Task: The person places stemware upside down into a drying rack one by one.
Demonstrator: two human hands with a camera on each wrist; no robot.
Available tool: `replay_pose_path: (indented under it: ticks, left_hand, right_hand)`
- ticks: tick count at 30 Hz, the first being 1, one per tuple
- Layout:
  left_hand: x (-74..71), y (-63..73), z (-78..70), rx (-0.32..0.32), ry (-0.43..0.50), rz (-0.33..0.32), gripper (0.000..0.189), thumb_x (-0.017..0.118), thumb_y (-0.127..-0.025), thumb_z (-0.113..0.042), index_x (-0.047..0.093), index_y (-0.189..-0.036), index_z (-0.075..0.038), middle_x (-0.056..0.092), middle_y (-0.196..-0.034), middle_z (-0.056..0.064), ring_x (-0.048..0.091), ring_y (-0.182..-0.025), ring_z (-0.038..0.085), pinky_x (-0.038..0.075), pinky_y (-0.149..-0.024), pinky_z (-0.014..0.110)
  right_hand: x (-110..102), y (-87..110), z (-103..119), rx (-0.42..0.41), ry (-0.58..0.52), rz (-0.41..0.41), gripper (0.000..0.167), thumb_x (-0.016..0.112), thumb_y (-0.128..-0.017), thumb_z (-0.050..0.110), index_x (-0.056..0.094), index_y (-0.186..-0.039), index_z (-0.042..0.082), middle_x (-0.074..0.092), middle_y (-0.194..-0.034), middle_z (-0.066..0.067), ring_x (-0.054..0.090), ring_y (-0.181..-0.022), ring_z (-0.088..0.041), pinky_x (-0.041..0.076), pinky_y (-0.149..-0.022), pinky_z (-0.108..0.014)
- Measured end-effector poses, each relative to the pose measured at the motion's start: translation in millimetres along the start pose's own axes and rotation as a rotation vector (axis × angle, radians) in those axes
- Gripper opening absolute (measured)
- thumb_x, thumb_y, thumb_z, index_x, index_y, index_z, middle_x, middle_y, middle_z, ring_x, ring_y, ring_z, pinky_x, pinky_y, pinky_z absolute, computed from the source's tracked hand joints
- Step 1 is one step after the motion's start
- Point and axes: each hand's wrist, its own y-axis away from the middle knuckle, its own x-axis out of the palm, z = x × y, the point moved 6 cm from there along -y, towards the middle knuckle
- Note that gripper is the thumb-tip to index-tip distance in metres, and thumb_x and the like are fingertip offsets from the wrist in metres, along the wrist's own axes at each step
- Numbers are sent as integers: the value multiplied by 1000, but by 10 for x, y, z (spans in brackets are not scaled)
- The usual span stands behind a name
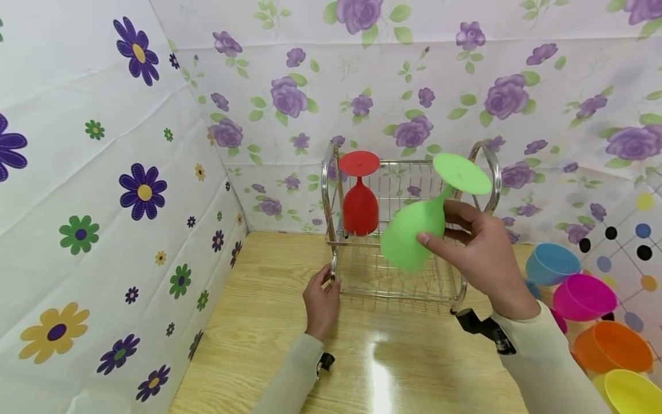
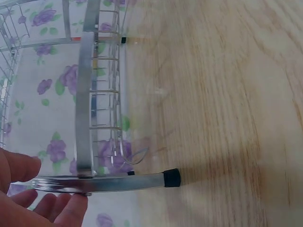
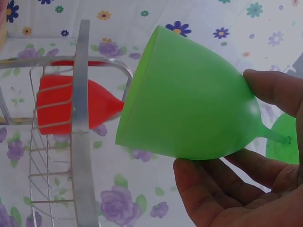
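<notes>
My right hand grips a light green plastic goblet by its bowl, thumb on one side and fingers on the other. The goblet is tilted, foot up and mouth down to the left, in front of the wire rack's upper tier. In the right wrist view the goblet's bowl hides part of the scene behind. A red goblet stands upside down at the left of that tier. My left hand holds the left side of the chrome dish rack low down, thumb and fingers around its metal frame.
At the right, blue, magenta, orange and yellow goblets lie in a row. The rack stands on a wood-grain table, close to a flowered back cloth. Another flowered cloth hangs at the left.
</notes>
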Motion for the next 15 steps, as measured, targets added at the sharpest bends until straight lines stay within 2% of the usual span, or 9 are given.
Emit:
replay_pose_path:
  ticks: [5, 7, 11, 15]
  left_hand:
    - [16, -45, 36, 8, 31, -26, 41, 73, -98, 0, 72, -137, -14, 74, -118, 12, 75, -109, 25, 66, -77, 24]
    - [12, -58, 48, 12, 30, -28, 41, 73, -97, 0, 73, -136, -14, 75, -117, 15, 75, -107, 25, 65, -73, 22]
    - [7, -66, 58, 8, 23, -32, 41, 74, -97, 1, 74, -134, -14, 76, -113, 19, 76, -99, 26, 62, -59, 22]
    - [5, -62, 56, -11, 25, -32, 40, 74, -97, 0, 74, -134, -14, 76, -109, 17, 77, -93, 26, 59, -49, 25]
  right_hand:
    - [11, -241, 4, 44, 21, 40, 64, 84, -92, 40, 62, -148, 20, 70, -134, -2, 71, -119, -19, 60, -91, -16]
    - [26, -346, -23, 67, 34, 56, 68, 83, -92, 44, 59, -150, 20, 69, -136, -3, 70, -121, -21, 60, -91, -16]
    - [67, -544, -74, 97, 48, 78, 74, 83, -91, 48, 56, -154, 19, 66, -140, -4, 67, -126, -24, 61, -91, -20]
    - [126, -693, -117, 90, 53, 88, 76, 83, -91, 48, 55, -154, 15, 65, -142, -7, 66, -128, -28, 63, -92, -29]
